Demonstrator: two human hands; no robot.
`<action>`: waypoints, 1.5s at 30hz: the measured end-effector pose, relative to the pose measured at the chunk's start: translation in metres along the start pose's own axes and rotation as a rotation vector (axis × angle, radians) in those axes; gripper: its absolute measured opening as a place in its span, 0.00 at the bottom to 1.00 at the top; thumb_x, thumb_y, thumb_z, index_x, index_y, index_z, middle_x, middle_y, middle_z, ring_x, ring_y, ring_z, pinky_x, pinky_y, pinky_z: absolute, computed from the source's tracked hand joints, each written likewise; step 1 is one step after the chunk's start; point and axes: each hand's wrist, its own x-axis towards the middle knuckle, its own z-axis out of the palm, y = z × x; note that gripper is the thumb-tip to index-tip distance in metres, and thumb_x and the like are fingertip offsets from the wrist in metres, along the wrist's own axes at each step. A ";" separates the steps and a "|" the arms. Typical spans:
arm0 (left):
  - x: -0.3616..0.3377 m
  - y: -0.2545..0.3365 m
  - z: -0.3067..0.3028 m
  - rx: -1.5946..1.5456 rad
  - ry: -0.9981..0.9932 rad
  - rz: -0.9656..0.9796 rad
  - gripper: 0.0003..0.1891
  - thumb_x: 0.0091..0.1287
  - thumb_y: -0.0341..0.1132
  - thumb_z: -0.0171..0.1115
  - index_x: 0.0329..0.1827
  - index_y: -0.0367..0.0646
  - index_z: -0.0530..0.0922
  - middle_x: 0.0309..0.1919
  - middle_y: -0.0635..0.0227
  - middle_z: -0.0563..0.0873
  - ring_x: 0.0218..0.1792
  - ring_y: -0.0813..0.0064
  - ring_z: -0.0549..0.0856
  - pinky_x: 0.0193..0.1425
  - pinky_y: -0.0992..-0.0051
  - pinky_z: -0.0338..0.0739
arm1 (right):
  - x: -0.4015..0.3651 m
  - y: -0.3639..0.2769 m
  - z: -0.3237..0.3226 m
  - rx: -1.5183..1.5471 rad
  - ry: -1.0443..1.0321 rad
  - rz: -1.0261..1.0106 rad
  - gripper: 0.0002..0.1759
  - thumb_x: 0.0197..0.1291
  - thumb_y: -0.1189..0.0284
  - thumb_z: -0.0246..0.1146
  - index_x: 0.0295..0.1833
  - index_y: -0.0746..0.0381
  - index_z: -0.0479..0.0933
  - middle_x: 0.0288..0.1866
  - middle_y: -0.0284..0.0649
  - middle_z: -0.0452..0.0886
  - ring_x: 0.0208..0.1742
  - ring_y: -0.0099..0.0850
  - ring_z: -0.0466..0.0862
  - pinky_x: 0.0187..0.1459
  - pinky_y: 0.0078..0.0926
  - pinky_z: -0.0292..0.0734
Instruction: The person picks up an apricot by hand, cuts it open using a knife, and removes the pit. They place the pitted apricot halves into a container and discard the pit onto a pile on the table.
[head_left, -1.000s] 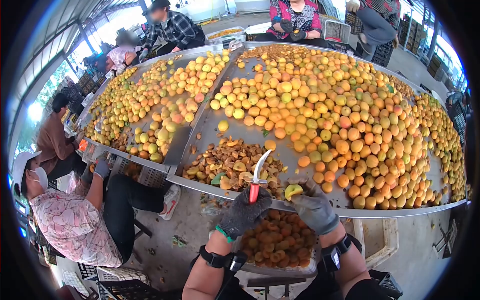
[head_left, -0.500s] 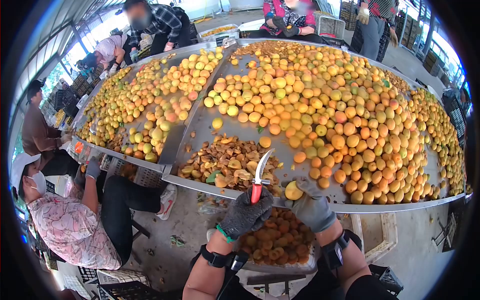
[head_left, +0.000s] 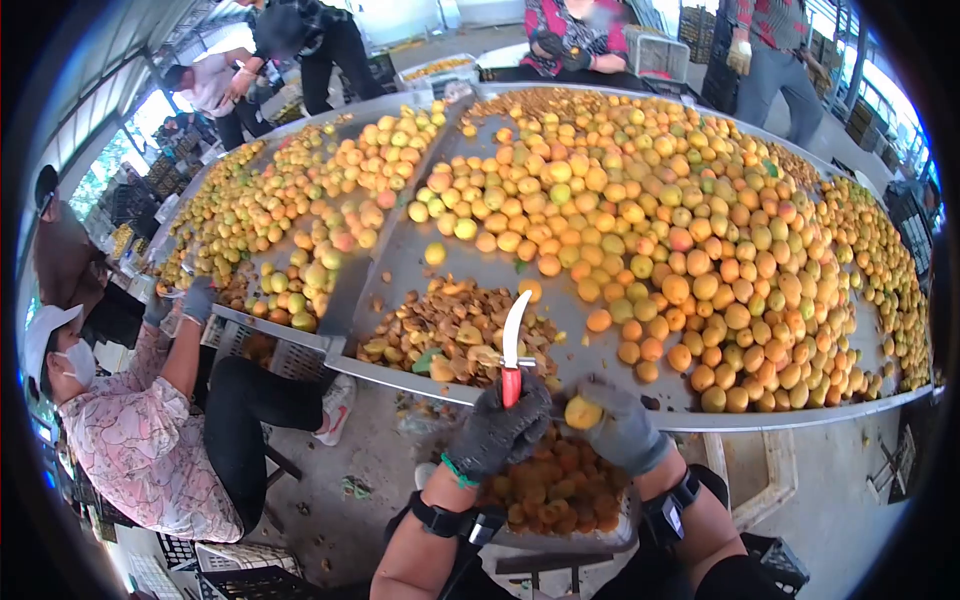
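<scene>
My left hand (head_left: pixel 500 430), in a dark glove, is closed round the red handle of a knife (head_left: pixel 514 332) whose curved blade points up. In my gloved right hand (head_left: pixel 625 428) is a yellow apricot (head_left: pixel 583 412), held between the fingers just right of the knife. Both hands are at the near edge of a metal table (head_left: pixel 372 310). Beyond the knife lies a heap of brownish-orange apricot pieces (head_left: pixel 450 330). Under my hands stands a container (head_left: pixel 590 540) with orange-brown fruit (head_left: pixel 560 490) in it.
Whole apricots (head_left: pixel 700 250) are piled over the table's middle and right. A raised divider (head_left: pixel 385 235) separates another pile (head_left: pixel 300 190) on the left. A seated person (head_left: pixel 150 430) works at my left; others stand or sit at the far side. A pale crate (head_left: pixel 775 480) stands at right.
My right hand has moved down slightly with the apricot. The knife blade has turned more upright. The seated person at left has raised their hands to the table, and people at the back left have shifted.
</scene>
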 end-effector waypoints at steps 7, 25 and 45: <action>0.003 0.004 0.001 -0.085 -0.001 -0.005 0.05 0.70 0.33 0.58 0.39 0.49 0.70 0.21 0.75 0.72 0.16 0.85 0.69 0.15 0.85 0.58 | -0.002 -0.012 0.037 -0.046 -0.266 0.163 0.20 0.67 0.76 0.54 0.63 0.67 0.69 0.58 0.41 0.76 0.60 0.28 0.74 0.62 0.27 0.69; 0.013 -0.020 -0.025 0.903 0.144 0.476 0.16 0.66 0.35 0.64 0.54 0.41 0.74 0.35 0.69 0.82 0.38 0.73 0.82 0.47 0.71 0.77 | 0.008 -0.043 0.015 0.392 0.252 -0.009 0.16 0.61 0.78 0.58 0.55 0.65 0.74 0.48 0.40 0.81 0.48 0.30 0.81 0.51 0.30 0.79; 0.001 -0.031 0.005 1.027 0.072 0.081 0.26 0.64 0.47 0.65 0.58 0.40 0.71 0.35 0.51 0.84 0.40 0.51 0.85 0.41 0.61 0.78 | -0.006 -0.059 -0.005 -0.283 0.121 -0.130 0.17 0.53 0.85 0.66 0.49 0.63 0.74 0.44 0.35 0.76 0.44 0.22 0.77 0.48 0.21 0.77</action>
